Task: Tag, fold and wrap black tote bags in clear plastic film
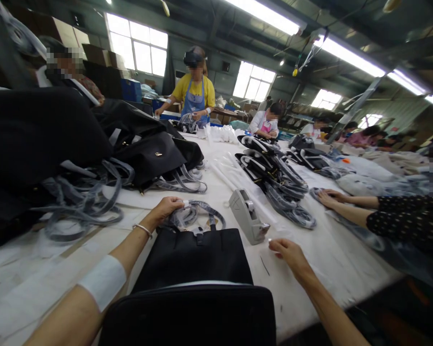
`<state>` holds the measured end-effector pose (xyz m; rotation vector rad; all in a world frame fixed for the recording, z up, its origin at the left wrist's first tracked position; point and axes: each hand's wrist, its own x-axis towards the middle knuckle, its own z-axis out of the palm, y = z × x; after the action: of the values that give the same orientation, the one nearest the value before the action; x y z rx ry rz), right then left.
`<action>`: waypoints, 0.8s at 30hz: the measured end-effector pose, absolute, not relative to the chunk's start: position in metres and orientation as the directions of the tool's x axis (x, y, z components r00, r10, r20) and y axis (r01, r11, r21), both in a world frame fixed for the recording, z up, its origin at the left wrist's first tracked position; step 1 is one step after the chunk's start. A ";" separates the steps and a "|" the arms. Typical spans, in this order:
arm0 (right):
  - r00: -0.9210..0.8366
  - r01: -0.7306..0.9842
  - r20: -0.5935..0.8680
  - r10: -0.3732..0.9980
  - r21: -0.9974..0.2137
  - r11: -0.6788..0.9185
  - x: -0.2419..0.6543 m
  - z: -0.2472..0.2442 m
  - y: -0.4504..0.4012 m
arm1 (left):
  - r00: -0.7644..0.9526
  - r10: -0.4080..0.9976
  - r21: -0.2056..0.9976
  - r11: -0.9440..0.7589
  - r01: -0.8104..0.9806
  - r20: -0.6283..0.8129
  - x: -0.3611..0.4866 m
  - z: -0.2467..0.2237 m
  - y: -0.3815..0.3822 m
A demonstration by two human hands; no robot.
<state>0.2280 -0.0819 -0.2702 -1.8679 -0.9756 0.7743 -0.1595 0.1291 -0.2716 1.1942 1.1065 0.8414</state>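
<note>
A black handbag (202,257) lies on the white table with its top edge pointing away from me. Its plastic-wrapped strap (212,210) loops above that edge. My left hand (169,209) is closed on the strap, with a small white bit at the fingertips. Just right of the bag stands a grey tape dispenser (246,216). Near its cutting end, my right hand (287,253) pinches a small pale piece that looks like tape. Another black bag or flap (187,317) fills the bottom of the view, closest to me.
Black bags (144,158) with wrapped straps are heaped on the left. More bags (261,163) are stacked beyond the dispenser. A co-worker's hands (332,198) rest on plastic wrapping at the right. Other people work along the far side of the table (223,168).
</note>
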 end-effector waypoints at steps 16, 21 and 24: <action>-0.026 0.042 0.074 0.997 -0.996 0.075 -0.005 -0.215 0.061 | 0.231 0.963 0.991 0.135 0.024 -0.136 -0.159 -0.282 0.125; 0.057 0.119 0.016 0.998 -0.993 0.009 -0.012 -0.256 0.080 | 0.224 0.967 0.993 0.121 -0.005 -0.117 -0.159 -0.288 0.126; 0.087 0.180 -0.017 0.996 -0.983 -0.032 -0.011 -0.271 0.084 | 0.220 0.969 0.993 0.117 -0.013 -0.111 -0.159 -0.292 0.128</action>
<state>-0.0110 0.0843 -0.2705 -1.3994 -1.2648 1.0724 -0.1594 0.1276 -0.2923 1.2032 1.0800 0.9765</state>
